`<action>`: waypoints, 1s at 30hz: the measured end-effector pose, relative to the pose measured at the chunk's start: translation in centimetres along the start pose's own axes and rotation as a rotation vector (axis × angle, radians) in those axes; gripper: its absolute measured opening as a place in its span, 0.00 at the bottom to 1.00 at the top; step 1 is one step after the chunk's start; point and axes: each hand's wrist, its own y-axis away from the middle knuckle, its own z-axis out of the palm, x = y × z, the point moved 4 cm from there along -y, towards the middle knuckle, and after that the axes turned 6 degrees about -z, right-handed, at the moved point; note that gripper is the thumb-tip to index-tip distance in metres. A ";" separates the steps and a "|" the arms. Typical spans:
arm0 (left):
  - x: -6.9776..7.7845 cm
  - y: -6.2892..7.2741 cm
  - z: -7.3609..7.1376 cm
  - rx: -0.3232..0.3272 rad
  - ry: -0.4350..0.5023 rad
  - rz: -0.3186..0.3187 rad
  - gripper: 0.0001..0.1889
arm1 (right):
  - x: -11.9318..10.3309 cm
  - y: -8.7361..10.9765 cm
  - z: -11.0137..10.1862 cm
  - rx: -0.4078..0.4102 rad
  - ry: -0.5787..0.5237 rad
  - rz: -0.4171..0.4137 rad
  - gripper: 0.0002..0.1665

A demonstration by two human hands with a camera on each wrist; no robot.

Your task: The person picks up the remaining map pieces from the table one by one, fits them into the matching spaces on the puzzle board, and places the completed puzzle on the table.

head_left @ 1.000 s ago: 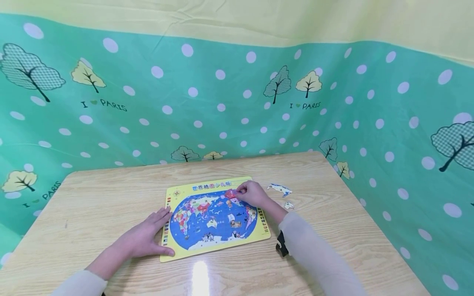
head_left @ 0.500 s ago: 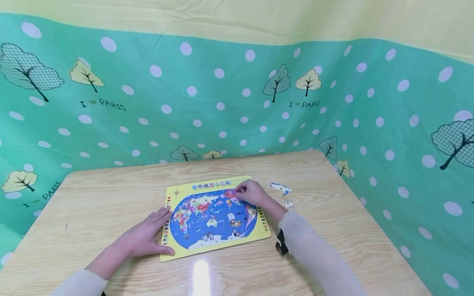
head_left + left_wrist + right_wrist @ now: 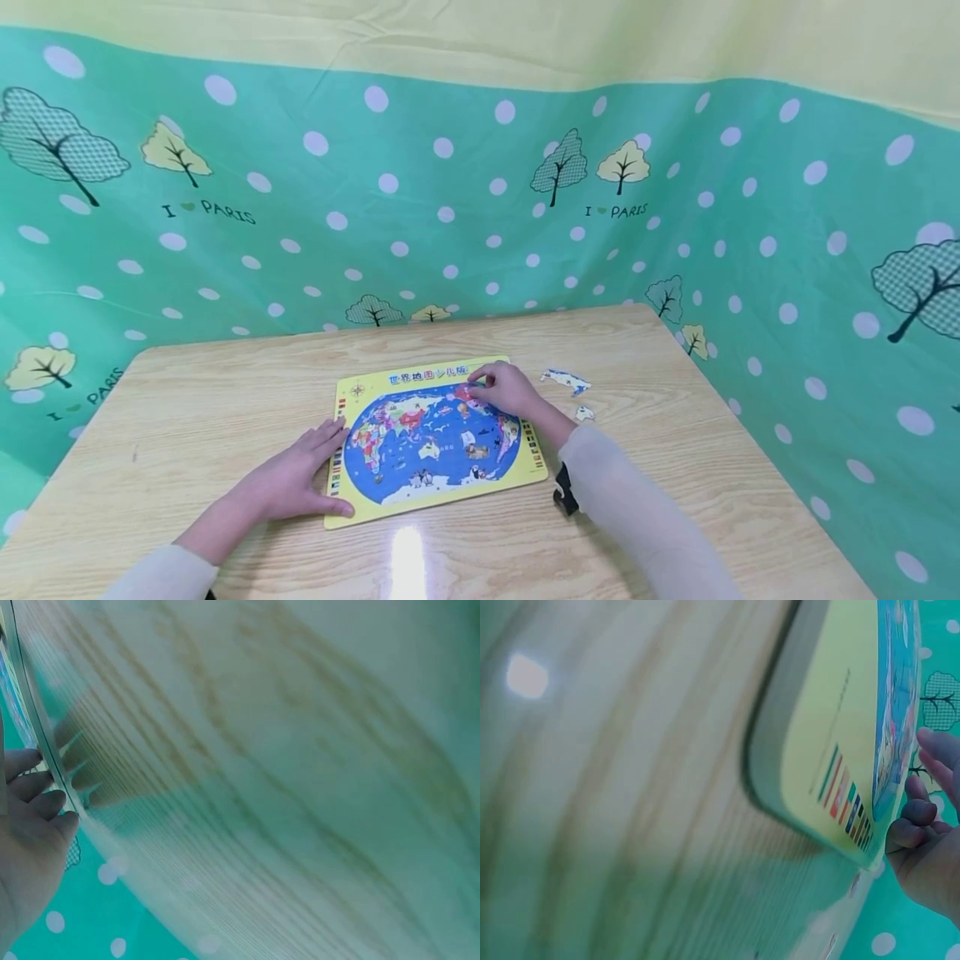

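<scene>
A yellow-rimmed world map puzzle board (image 3: 525, 475) lies flat on the table, its blue oval filled with coloured land and animal pictures. My left hand (image 3: 296, 479) rests along the board's left edge with its fingers straight and thumb at the lower left corner. Over the upper right of the map is my right hand (image 3: 510, 390), thumb and index finger slightly parted beside a red puzzle piece (image 3: 463, 392) that lies in the board. In the right wrist view, the other fingers of the right hand (image 3: 930, 840) are curled near the board's edge.
Two loose puzzle pieces lie right of the board: a long white and blue piece (image 3: 567, 381) and a small pale piece (image 3: 585, 413). The wooden table (image 3: 225, 400) meets a green dotted cloth (image 3: 300, 250) at the back and right.
My right index finger has lifted away from the thumb over the red puzzle piece, and the hand has shifted slightly. The left hand and loose pieces have stayed put.
</scene>
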 end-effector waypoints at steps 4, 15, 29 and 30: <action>0.1 0.1 0.0 -0.002 0.004 -0.004 0.64 | 0.2 -0.2 0.5 -0.019 0.008 0.001 0.16; 0.1 0.0 0.0 0.003 0.000 -0.003 0.64 | -0.1 -0.5 0.5 -0.047 0.021 0.003 0.13; -0.1 -0.1 0.1 0.010 -0.001 0.001 0.64 | -0.3 -0.6 0.6 -0.042 0.033 -0.010 0.12; -0.1 -0.1 0.2 0.010 -0.002 0.002 0.64 | -0.3 -0.7 0.6 -0.043 0.033 -0.011 0.12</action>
